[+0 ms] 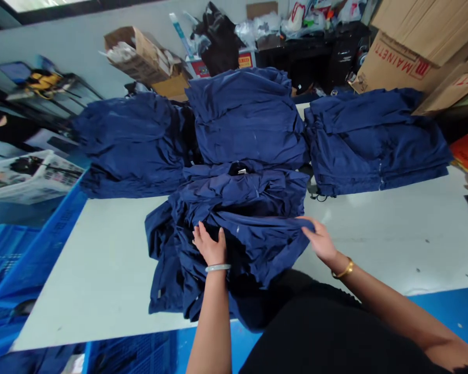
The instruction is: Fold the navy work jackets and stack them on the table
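A navy blue garment (237,208) lies rumpled on the white table (101,259), its front edge hanging toward my body. My left hand (210,246) rests on the cloth with thumb and fingers apart. At the garment's right side my right hand (319,239) pinches a fold of the fabric between thumb and fingers, drawing it taut. A small white label shows at the collar (242,170). Behind it sit three piles of navy garments: a left pile (132,145), a middle pile (249,124) and a right pile (378,140).
Blue plastic crates (58,244) stand along the left side, with a white basket (35,176) beyond them. Cardboard boxes (405,62) are at the back right. An open carton (140,57) and a black bag (218,41) stand behind the piles.
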Available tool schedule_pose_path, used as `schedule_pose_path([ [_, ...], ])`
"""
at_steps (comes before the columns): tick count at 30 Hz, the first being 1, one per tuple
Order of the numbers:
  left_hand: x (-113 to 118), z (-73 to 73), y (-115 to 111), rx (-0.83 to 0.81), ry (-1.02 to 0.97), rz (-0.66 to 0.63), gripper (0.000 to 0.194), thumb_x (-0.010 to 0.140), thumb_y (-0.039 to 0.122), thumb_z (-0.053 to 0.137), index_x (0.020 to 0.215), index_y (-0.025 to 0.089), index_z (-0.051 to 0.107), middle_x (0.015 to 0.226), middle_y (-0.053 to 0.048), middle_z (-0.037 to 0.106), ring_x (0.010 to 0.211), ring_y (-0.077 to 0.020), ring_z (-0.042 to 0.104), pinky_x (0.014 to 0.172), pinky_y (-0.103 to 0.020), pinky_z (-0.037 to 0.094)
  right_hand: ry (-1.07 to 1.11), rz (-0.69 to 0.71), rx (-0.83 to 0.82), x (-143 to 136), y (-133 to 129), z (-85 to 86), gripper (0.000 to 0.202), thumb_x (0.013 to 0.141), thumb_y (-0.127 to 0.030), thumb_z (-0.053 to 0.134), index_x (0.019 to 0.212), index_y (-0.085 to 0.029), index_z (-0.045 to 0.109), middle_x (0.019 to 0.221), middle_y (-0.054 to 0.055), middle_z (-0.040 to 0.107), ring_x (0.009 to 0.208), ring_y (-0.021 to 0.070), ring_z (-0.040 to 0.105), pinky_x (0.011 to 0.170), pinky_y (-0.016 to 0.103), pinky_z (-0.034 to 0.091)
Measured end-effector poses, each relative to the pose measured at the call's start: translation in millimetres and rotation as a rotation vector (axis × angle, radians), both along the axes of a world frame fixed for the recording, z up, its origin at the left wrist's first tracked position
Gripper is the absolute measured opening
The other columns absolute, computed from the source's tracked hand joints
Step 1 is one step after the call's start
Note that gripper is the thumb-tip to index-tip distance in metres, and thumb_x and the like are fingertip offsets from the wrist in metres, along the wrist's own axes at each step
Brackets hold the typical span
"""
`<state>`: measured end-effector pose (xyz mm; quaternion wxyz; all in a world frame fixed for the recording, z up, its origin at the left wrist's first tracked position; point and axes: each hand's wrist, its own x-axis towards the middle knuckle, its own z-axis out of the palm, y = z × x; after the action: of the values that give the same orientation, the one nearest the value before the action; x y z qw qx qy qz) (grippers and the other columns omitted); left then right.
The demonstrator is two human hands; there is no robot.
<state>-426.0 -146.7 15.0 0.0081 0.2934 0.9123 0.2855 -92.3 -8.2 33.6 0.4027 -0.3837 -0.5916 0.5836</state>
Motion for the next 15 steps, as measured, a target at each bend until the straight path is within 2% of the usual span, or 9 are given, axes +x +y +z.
schedule_pose_path([
  [3, -4, 4.6, 10, 0.027, 0.002, 0.007, 0.086, 0.094, 0.050, 0.058, 0.164, 0.009, 0.028, 0.167, -0.028, 0.032, 0.160, -0.0379, 0.023, 0.128, -0.061, 0.020, 0.314, -0.286, -0.321, 38, 15, 31.2, 0.041, 0.095, -0.057, 0.066, 0.121, -0.027, 0.073, 0.121, 0.004, 0.078, 0.113, 0.0245, 0.073, 0.111, 0.046, 0.053],
  [6, -1, 7.6, 17, -0.010, 0.004, -0.069, 0.085, 0.096, 0.051, 0.057, 0.164, 0.008, 0.029, 0.168, -0.029, 0.030, 0.160, -0.0390, 0.022, 0.127, -0.062, 0.020, 0.469, -0.365, -0.445, 77, 42, 48.9, 0.045, 0.095, -0.061, 0.062, 0.121, -0.026, 0.073, 0.124, 0.005, 0.077, 0.121, 0.0252, 0.070, 0.112, 0.046, 0.053],
  [9, 23, 6.9, 27, -0.119, 0.020, -0.224, 0.083, 0.095, 0.053, 0.061, 0.162, 0.011, 0.038, 0.170, -0.028, 0.026, 0.160, -0.0427, 0.017, 0.127, -0.065, 0.016, 0.447, -0.408, -0.471, 112, 63, 47.2, 0.043, 0.095, -0.061, 0.061, 0.117, -0.027, 0.075, 0.122, 0.005, 0.078, 0.125, 0.0255, 0.068, 0.112, 0.046, 0.053],
  [12, 61, 5.1, 34, -0.220, 0.065, -0.390, 0.074, 0.095, 0.053, 0.062, 0.159, 0.020, 0.047, 0.174, -0.022, 0.020, 0.161, -0.0441, 0.011, 0.126, -0.070, 0.010, 0.434, -0.411, -0.491, 143, 75, 36.4, 0.049, 0.096, -0.063, 0.054, 0.120, -0.025, 0.074, 0.124, 0.007, 0.077, 0.128, 0.0263, 0.066, 0.112, 0.051, 0.052],
  [15, 102, 4.8, 35, -0.303, 0.084, -0.501, 0.065, 0.097, 0.052, 0.058, 0.157, 0.028, 0.050, 0.175, -0.017, 0.021, 0.161, -0.0435, 0.011, 0.124, -0.075, 0.006, 0.489, -0.473, -0.483, 174, 89, 30.0, 0.051, 0.098, -0.061, 0.049, 0.123, -0.023, 0.073, 0.128, 0.010, 0.074, 0.129, 0.0273, 0.065, 0.111, 0.055, 0.051],
])
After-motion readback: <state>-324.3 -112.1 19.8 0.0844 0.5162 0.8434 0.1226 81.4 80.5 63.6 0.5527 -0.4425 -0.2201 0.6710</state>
